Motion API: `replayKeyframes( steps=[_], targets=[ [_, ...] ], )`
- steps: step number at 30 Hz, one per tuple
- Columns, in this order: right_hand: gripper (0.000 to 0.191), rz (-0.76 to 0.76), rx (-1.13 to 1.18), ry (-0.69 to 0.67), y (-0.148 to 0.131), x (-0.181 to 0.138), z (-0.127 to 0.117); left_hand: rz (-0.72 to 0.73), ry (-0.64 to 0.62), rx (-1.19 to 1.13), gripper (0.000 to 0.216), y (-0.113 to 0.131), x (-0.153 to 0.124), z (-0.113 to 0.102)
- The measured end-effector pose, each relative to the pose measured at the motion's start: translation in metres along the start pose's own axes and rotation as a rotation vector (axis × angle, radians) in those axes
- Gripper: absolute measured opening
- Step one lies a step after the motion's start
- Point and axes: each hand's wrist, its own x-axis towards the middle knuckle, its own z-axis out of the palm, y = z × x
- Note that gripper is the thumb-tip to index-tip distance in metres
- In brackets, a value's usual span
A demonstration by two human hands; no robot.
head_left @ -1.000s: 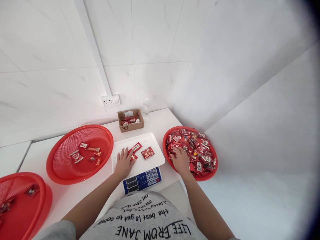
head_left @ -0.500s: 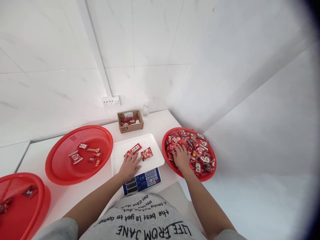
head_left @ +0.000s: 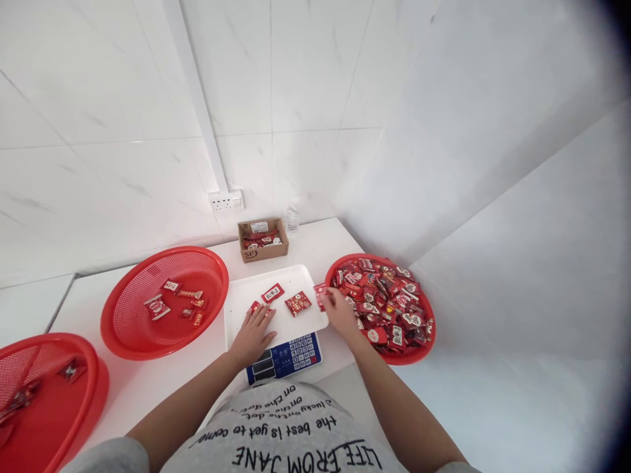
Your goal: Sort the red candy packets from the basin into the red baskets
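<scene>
A white scale tray (head_left: 246, 299) sits on a blue scale (head_left: 286, 355) in front of me. On it lie red candy packets (head_left: 273, 292), one of them larger (head_left: 298, 303). My left hand (head_left: 254, 332) rests flat on the tray's near edge, fingers spread, touching a small red packet (head_left: 255, 307). My right hand (head_left: 339, 311) is between the tray and the full red basket (head_left: 414, 348), pinching a red candy packet (head_left: 320, 294) at the tray's right edge.
A second red basket (head_left: 128, 328) with a few candies stands left of the scale. A third red basket (head_left: 73, 401) is at the far left. A cardboard box (head_left: 263, 240) of candies and a small bottle (head_left: 292, 219) stand by the wall.
My right hand has left the candy pile in the right basket and moved left to the tray's edge with a packet pinched in it. My left hand stayed on the tray.
</scene>
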Motion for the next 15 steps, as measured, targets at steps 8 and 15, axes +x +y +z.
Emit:
replayKeyframes(
  steps=[8, 15],
  targets=[
    [0.035, -0.351, -0.307, -0.164, -0.034, -0.022, 0.057, -0.045, 0.036, -0.04, 0.058, -0.003, -0.007, -0.003],
    [0.046, -0.238, -0.475, -0.217, -0.014, -0.024, 0.063, -0.133, -0.016, -0.022, 0.067, 0.001, 0.0, -0.006]
  ],
)
